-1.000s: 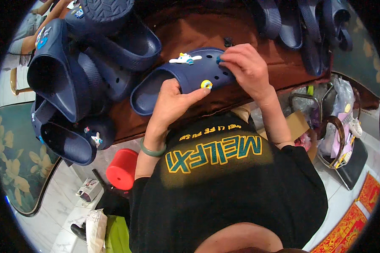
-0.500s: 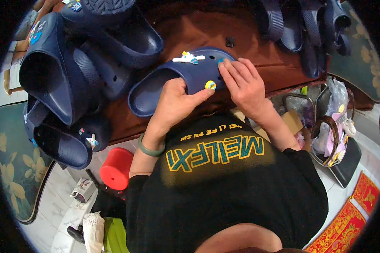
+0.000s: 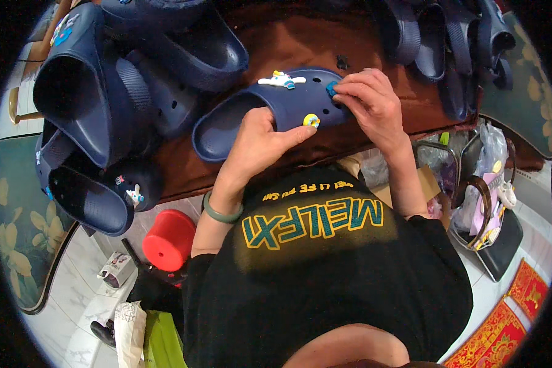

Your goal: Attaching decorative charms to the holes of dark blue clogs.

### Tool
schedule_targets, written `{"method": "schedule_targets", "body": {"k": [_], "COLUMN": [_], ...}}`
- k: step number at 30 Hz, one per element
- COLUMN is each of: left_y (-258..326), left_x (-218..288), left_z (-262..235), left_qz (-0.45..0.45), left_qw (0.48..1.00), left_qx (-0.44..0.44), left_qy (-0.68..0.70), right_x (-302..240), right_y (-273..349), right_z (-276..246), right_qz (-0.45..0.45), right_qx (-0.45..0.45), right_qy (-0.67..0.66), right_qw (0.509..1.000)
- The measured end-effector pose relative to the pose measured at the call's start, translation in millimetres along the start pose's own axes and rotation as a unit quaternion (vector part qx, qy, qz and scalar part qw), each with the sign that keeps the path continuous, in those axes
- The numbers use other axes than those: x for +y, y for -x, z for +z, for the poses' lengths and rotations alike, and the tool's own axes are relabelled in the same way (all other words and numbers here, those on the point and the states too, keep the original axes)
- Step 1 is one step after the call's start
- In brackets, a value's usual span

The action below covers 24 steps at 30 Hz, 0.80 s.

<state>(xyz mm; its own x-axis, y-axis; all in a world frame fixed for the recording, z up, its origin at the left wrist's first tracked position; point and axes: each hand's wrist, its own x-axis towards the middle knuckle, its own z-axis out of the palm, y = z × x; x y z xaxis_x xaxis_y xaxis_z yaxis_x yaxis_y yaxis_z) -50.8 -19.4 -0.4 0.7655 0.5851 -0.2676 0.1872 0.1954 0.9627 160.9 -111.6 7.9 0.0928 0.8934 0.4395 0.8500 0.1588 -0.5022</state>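
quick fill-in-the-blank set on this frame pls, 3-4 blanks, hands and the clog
1. The left hand steadies a navy clog that lies on a ____ cloth.
2. The right hand presses a small ____ charm onto the clog's top.
3. The round charm by the left thumb is ____.
4. On the floor below the table stands a ____ cup.

Missing words: brown; blue; yellow; red

Pretty even indoor light, a bit of glare on the pale floor tiles (image 3: 521, 214), sharp in the middle but heavy fisheye bending and a black vignette at the rim, with the dark shirt (image 3: 325, 270) losing detail.
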Motion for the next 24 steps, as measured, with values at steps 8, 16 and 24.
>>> {"method": "schedule_targets", "body": {"k": [8, 16, 24], "left_y": [1.9, 0.9, -1.4], "left_x": [1.3, -3.0, -4.4], "left_z": [0.8, -0.6, -1.5], "left_qz": [0.006, -0.002, -0.005], "left_qw": [1.000, 1.000, 1.000], "left_qx": [0.008, -0.001, -0.006], "left_qy": [0.013, 0.017, 0.018], "right_x": [0.7, -4.1, -7.2], "right_y": [-7.2, -23.0, -28.4], "right_z": [16.6, 9.9, -7.6], "right_qz": [0.014, -0.092, -0.102], "right_qx": [0.061, -0.036, -0.198], "right_qy": [0.043, 0.103, 0.150], "right_qw": [0.997, 0.990, 0.963]}}
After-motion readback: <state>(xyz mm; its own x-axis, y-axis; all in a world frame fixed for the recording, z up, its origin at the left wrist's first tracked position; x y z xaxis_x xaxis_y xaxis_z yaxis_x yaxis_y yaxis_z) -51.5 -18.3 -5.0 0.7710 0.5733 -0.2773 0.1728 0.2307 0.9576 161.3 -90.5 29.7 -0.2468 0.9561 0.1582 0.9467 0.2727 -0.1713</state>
